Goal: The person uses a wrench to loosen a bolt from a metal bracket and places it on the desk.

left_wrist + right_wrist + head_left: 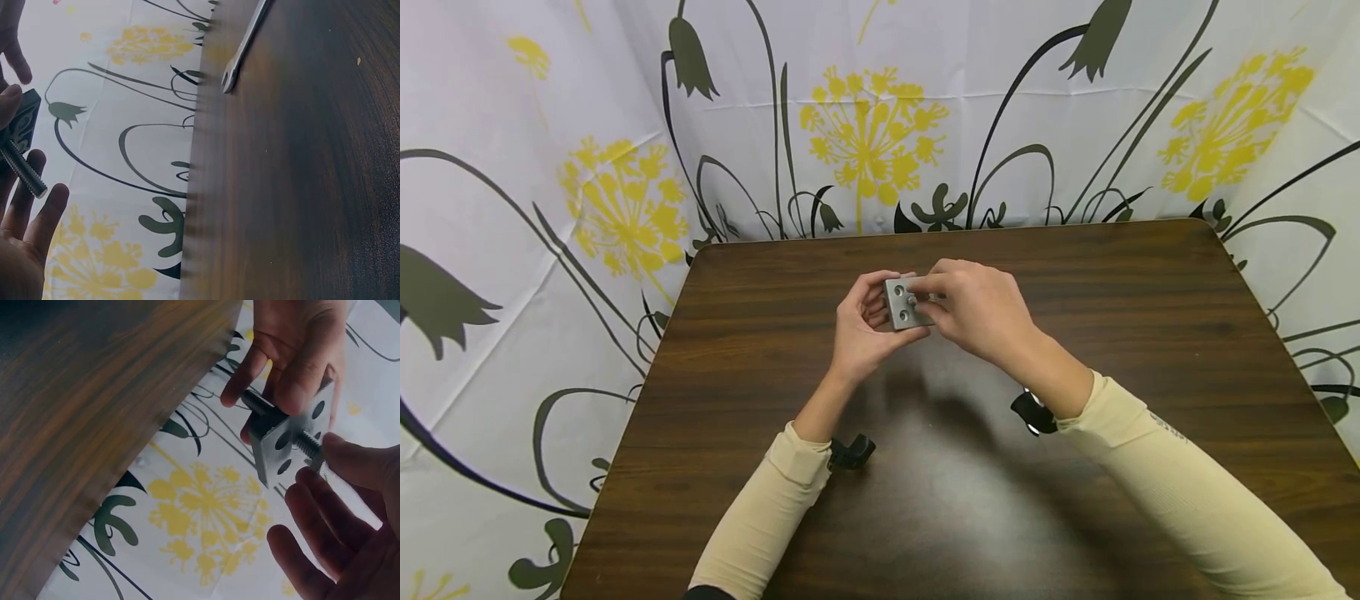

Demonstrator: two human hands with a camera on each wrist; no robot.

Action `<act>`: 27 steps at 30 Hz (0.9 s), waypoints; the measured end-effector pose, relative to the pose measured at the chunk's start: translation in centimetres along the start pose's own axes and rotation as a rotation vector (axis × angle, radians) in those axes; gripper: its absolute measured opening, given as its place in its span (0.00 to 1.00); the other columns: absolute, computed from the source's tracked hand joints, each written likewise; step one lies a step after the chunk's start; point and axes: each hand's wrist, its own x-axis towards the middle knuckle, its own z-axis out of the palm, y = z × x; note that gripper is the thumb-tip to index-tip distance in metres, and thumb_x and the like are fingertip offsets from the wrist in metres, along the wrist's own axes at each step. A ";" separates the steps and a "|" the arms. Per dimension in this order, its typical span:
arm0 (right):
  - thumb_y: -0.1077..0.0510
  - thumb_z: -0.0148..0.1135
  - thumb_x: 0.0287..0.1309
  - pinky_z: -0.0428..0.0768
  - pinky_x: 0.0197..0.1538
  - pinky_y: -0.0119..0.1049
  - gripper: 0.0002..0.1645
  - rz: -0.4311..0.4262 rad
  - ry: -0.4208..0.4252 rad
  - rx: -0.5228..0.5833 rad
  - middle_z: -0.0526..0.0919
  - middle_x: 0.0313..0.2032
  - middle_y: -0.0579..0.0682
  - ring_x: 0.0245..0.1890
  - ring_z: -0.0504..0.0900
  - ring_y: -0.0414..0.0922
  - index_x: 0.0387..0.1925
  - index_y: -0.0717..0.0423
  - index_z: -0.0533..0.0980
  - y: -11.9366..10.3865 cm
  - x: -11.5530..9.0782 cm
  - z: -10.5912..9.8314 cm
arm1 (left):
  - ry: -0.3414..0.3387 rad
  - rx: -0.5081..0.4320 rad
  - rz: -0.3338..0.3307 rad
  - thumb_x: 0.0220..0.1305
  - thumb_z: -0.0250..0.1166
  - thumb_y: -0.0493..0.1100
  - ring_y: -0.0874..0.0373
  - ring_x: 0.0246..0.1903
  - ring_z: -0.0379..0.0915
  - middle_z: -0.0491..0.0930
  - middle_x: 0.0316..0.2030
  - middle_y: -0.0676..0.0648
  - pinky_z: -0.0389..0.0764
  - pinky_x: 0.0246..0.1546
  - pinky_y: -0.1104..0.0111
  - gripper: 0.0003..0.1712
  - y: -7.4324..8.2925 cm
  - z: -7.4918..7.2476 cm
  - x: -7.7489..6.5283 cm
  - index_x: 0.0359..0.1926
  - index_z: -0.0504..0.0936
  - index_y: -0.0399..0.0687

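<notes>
My left hand [861, 337] holds a grey metal block [270, 456] by its edges, above the table. The block has several round holes in its face. A threaded bolt [307, 445] runs through it, and its threaded end [26, 174] sticks out on the far side in the left wrist view. My right hand [981, 310] pinches the bolt near its head end between thumb and fingers. The bolt's head is largely hidden by those fingertips.
A dark wood-grain table [760, 333] lies beneath both hands. In the left wrist view a metal wrench [245, 51] rests on it. Behind the table hangs a white curtain [910, 50] with yellow and grey flowers. Each wrist carries a black camera mount [852, 452].
</notes>
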 end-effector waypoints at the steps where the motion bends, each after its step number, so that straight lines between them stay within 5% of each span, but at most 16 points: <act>1: 0.56 0.72 0.55 0.77 0.26 0.40 0.15 -0.012 -0.005 0.001 0.84 0.38 0.41 0.30 0.79 0.41 0.46 0.45 0.86 0.0 -0.1 0.0 | 0.000 0.002 -0.001 0.38 0.75 0.18 0.51 0.49 0.80 0.79 0.54 0.34 0.82 0.44 0.65 0.40 0.0 0.0 0.0 0.56 0.69 0.26; 9: 0.44 0.70 0.57 0.71 0.19 0.37 0.17 0.045 0.059 -0.015 0.84 0.32 0.40 0.21 0.73 0.39 0.45 0.45 0.86 0.1 -0.2 0.2 | 0.006 -0.004 -0.006 0.38 0.75 0.17 0.51 0.48 0.81 0.79 0.54 0.34 0.82 0.44 0.65 0.40 0.2 0.1 -0.1 0.56 0.70 0.26; 16: 0.53 0.73 0.55 0.76 0.25 0.39 0.14 0.015 0.013 -0.015 0.84 0.38 0.41 0.29 0.78 0.40 0.46 0.43 0.87 0.0 -0.2 -0.2 | -0.009 -0.001 0.003 0.38 0.74 0.17 0.51 0.49 0.80 0.78 0.54 0.31 0.82 0.44 0.66 0.40 0.1 0.1 0.0 0.56 0.69 0.25; 20: 0.49 0.72 0.56 0.76 0.24 0.39 0.13 0.041 0.037 -0.025 0.84 0.37 0.41 0.28 0.78 0.40 0.44 0.45 0.87 -0.1 -0.1 -0.3 | -0.005 0.003 0.005 0.38 0.75 0.17 0.51 0.48 0.81 0.79 0.54 0.32 0.82 0.44 0.65 0.40 0.1 0.1 0.0 0.56 0.70 0.26; 27: 0.46 0.70 0.57 0.73 0.21 0.38 0.14 0.059 0.030 -0.017 0.83 0.29 0.39 0.22 0.76 0.39 0.42 0.46 0.87 0.2 0.0 -0.1 | -0.002 -0.006 0.025 0.38 0.77 0.21 0.48 0.49 0.80 0.81 0.54 0.41 0.83 0.44 0.64 0.42 -2.6 -0.4 0.1 0.57 0.72 0.36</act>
